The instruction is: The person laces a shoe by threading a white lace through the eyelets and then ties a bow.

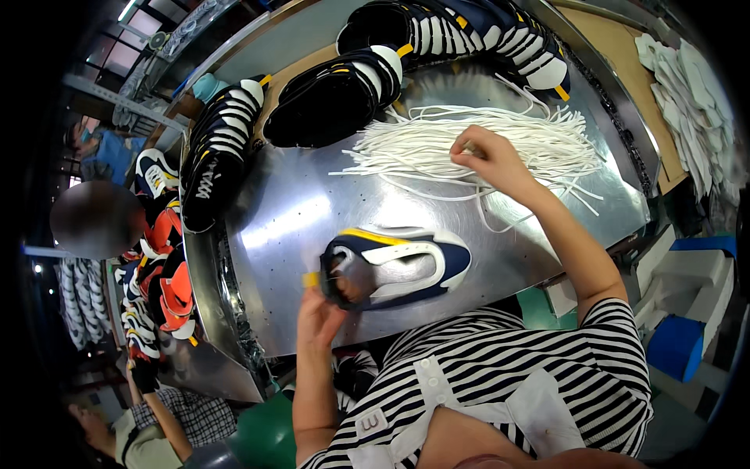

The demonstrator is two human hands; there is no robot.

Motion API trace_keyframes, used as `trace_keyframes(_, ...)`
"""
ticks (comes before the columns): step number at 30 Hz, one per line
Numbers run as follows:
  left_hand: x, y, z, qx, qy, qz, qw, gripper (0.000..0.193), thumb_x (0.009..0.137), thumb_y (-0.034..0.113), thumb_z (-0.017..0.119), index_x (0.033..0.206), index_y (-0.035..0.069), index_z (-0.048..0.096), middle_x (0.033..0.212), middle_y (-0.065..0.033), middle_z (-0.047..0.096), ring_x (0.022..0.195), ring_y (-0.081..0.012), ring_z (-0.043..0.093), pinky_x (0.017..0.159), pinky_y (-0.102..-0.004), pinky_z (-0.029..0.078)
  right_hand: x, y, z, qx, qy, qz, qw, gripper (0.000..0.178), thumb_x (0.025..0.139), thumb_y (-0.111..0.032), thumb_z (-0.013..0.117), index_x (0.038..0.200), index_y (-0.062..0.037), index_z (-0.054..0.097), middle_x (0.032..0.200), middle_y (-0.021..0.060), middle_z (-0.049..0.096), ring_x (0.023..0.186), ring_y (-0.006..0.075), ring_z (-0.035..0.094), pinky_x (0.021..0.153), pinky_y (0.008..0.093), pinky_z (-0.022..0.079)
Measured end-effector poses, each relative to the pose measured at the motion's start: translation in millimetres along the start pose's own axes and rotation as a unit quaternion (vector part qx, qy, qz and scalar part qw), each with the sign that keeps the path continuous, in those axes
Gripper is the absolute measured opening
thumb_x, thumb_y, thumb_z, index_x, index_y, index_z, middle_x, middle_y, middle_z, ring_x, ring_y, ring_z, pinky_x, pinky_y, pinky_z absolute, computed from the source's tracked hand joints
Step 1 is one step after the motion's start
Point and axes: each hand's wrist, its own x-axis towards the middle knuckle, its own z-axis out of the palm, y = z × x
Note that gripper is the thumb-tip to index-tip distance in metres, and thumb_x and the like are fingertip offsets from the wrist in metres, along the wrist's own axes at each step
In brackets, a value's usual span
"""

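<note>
A navy, white and yellow shoe upper (455,264) lies over the metal tabletop, its open middle showing the shiny surface below. My left hand (319,319) grips it at the heel end, by the yellow tab, with some fingers inside the dark collar. That end is blurred. Above a loose bundle of white shoelaces (547,144) is my right hand (496,162), its fingers curled together. Whether a lace is between those fingertips cannot be made out. Some lace ends trail off the bundle toward me.
Nested stacks of shoe uppers (324,105) line the table's far side, with another stack (223,148) at the left edge. Orange and white uppers (176,289) fill the neighbouring bench, where other people work. White pieces (687,102) hang at the right.
</note>
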Motion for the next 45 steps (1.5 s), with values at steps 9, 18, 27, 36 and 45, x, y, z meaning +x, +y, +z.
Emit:
trace_keyframes(9,-59,27,13,0.672,0.148,0.425,0.588,0.029,0.084,0.004,0.068,0.113,-0.001,0.062,0.112,-0.0165,0.064,0.104,-0.0322,0.062,0.092,-0.0416,0.048,-125,-115,-54,0.482,-0.027,-0.108,0.869,0.024,0.083,-0.012,0.077,0.088,-0.0050,0.054,0.064,0.0086,0.061,0.043,0.0052,0.050,0.036,0.0170,0.032)
trace_keyframes(18,30,3,50,0.778,-0.132,-0.066,0.610,0.063,0.096,0.057,0.048,0.112,-0.002,0.064,0.104,-0.0214,0.066,0.077,-0.0319,0.066,0.073,-0.0376,0.053,-116,-39,110,0.367,-0.008,0.185,0.912,0.009,0.094,-0.010,0.060,0.097,-0.0025,0.057,0.077,0.0041,0.064,0.051,0.0031,0.043,0.046,0.0184,0.032)
trace_keyframes(27,50,-11,81,0.245,-0.152,-0.240,0.927,0.056,0.101,0.044,0.052,0.135,-0.001,0.052,0.134,-0.0131,0.057,0.129,-0.0208,0.049,0.112,-0.0330,0.035,-86,-37,91,0.395,0.038,0.136,0.908,0.013,0.097,-0.014,0.060,0.104,-0.0041,0.059,0.083,0.0006,0.065,0.056,0.0024,0.044,0.051,0.0190,0.035)
trace_keyframes(36,33,-42,79,0.131,-0.098,-0.136,0.977,0.052,0.102,0.034,0.052,0.138,-0.003,0.044,0.135,-0.0164,0.054,0.128,-0.0244,0.050,0.113,-0.0373,0.035,-103,-59,95,0.365,0.072,0.084,0.924,0.023,0.090,-0.002,0.065,0.112,-0.0011,0.058,0.086,0.0022,0.067,0.075,0.0044,0.059,0.066,0.0191,0.046)
trace_keyframes(45,23,-40,74,0.110,-0.014,0.009,0.994,0.037,0.098,0.023,0.062,0.123,-0.003,0.059,0.118,-0.0112,0.065,0.107,-0.0187,0.063,0.097,-0.0315,0.049,-107,-58,102,0.348,-0.029,0.091,0.932,0.033,0.089,0.000,0.067,0.114,-0.0028,0.046,0.084,0.0060,0.069,0.080,0.0097,0.065,0.069,0.0216,0.049)
